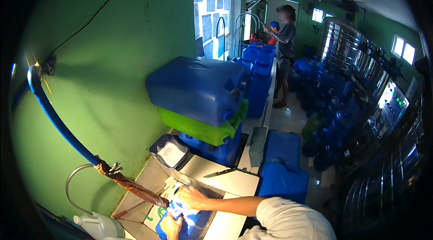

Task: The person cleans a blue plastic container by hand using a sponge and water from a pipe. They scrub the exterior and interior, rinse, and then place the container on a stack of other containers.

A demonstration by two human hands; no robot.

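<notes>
A blue plastic jug (200,222) sits in a tiled sink basin in front of me, brightly lit. My left hand (172,226) grips the near left side of the jug, close to its top. Bent over the jug's upper end, my right hand (191,197) has its fingers closed; a whitish, glaring patch just below it could be cloth or wet plastic, I cannot tell which. Next to both hands hangs the end of a blue hose (63,127), wrapped in brown material. A white-headed brush (170,182) lies behind the jug.
A black-handled knife (220,172) lies on the ledge beside a dark tub (169,151) with white contents. Blue and green jugs (196,125) are stacked beyond. A white jug (99,226) stands at lower left. More blue jugs (283,179) stand at right; two people are farther back.
</notes>
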